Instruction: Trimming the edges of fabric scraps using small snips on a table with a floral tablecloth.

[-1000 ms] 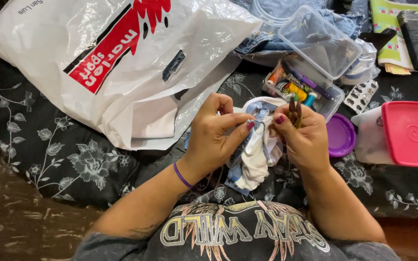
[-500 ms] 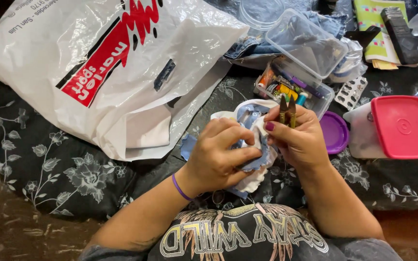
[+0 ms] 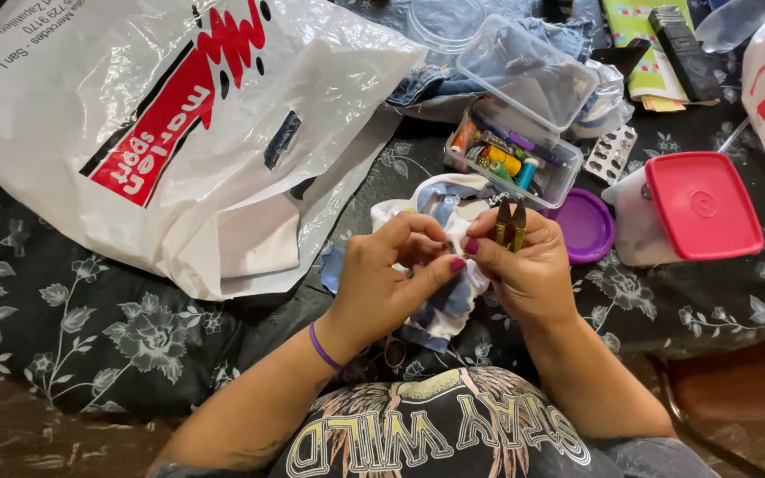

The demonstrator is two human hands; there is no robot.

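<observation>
- Your right hand [image 3: 533,270] is clenched around small thread snips [image 3: 512,223], blades poking up between your fingers.
- Your left hand [image 3: 391,279] pinches the white-and-blue fabric piece [image 3: 440,305] with thumb and fingertips; thumb tips of both hands nearly touch.
- Fabric sits bunched between and under both hands, at centre of view, over the black floral cloth [image 3: 73,310]. A white loop of it shows just at 12 o'clock from your left-hand fingers.
- Purple band [image 3: 322,347] on your left wrist.
- Clear plastic sewing box [image 3: 511,155] at 12 o'clock from your hands, near; lid hinged open, thread spools and small bits inside.
- Purple round lid [image 3: 584,226] at 2 o'clock from your right hand, just beside it, lying flat.
- White container with pink lid [image 3: 697,208] at 3 o'clock, past the purple lid and touching or nearly touching it; can't tell which.
- Blister pack of pills [image 3: 611,155] between the sewing box and the pink-lidded container.
- Large white plastic shopping bag [image 3: 179,133] with red and black print fills 10 to 11 o'clock, its edge near your left hand.
- Denim garment [image 3: 453,75] behind the sewing box at 12 o'clock, partly under the bag edge.
- Green-yellow booklet [image 3: 644,44] with a dark rectangular item on it at 1 o'clock, well apart.
</observation>
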